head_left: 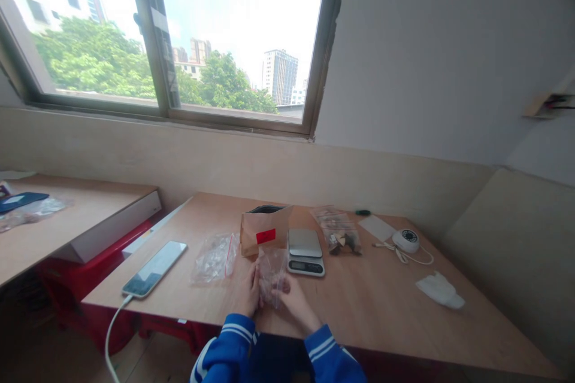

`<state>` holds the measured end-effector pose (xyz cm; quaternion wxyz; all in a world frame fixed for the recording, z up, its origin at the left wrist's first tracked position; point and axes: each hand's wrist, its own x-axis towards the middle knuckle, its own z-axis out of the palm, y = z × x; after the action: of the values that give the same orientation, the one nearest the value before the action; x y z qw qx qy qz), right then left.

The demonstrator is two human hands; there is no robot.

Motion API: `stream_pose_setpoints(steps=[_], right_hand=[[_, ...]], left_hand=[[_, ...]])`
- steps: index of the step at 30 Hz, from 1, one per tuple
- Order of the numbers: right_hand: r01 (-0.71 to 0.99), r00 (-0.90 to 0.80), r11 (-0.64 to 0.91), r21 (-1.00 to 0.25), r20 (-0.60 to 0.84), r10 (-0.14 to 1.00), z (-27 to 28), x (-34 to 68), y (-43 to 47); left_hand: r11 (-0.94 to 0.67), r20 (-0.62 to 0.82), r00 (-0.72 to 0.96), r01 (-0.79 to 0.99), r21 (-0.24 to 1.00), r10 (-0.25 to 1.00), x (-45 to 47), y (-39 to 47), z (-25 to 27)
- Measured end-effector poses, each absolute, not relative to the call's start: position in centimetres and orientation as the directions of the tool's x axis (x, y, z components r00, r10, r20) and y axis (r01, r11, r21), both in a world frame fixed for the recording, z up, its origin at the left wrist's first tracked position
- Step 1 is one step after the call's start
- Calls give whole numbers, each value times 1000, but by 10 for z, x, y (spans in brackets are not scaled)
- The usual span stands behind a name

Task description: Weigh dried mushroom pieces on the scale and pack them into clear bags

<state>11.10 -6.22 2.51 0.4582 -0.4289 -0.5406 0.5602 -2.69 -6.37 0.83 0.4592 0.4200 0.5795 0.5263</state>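
Observation:
Near the table's front edge, both hands are closed on a small clear plastic bag. My left hand grips its left side, and my right hand pinches it low on the right. What the bag contains is too small to make out. Just behind it stands a brown paper bag with a red label, its top gaping. A digital scale with a bare metal plate sits to the right of the paper bag. Left of my hands lies a clear zip bag with small clear pieces inside.
A phone with a white cable lies at the left. Behind the scale is a zip bag of dark and tan pieces. Farther right are a white paper, a white dome camera with its cord, and a crumpled white tissue.

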Motion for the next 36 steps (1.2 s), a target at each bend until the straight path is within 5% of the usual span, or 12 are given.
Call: stream_pose_setpoints(steps=[7, 14, 18, 21, 24, 27, 30, 36], right_hand=[[-97, 148, 292, -952, 276, 950, 106, 133, -46], [116, 1, 637, -762, 642, 767, 217, 94, 10], [415, -127, 687, -596, 710, 692, 215, 82, 21], [486, -23, 648, -587, 732, 681, 183, 89, 0], [432, 146, 528, -731, 635, 759, 127, 95, -35], [290, 280, 276, -916, 357, 891, 70, 95, -63], [23, 134, 29, -999, 32, 991, 42, 95, -76], [-90, 17, 2, -996, 0, 1000, 59, 106, -76]], left_hand=[[128, -143, -369, -66, 990, 918, -31, -58, 9], [77, -117, -372, -120, 990, 921, -33, -58, 11], [2, -65, -341, -180, 984, 938, -35, -59, 7], [-29, -38, -331, -195, 980, 943, -36, -59, 9], [-61, -12, -313, -225, 972, 950, -35, -61, 16], [-87, 10, -274, -268, 959, 962, -34, -66, 23], [-49, -16, -196, -322, 945, 981, -31, -76, 28], [-26, -10, -110, -317, 948, 994, -26, -97, 34]])
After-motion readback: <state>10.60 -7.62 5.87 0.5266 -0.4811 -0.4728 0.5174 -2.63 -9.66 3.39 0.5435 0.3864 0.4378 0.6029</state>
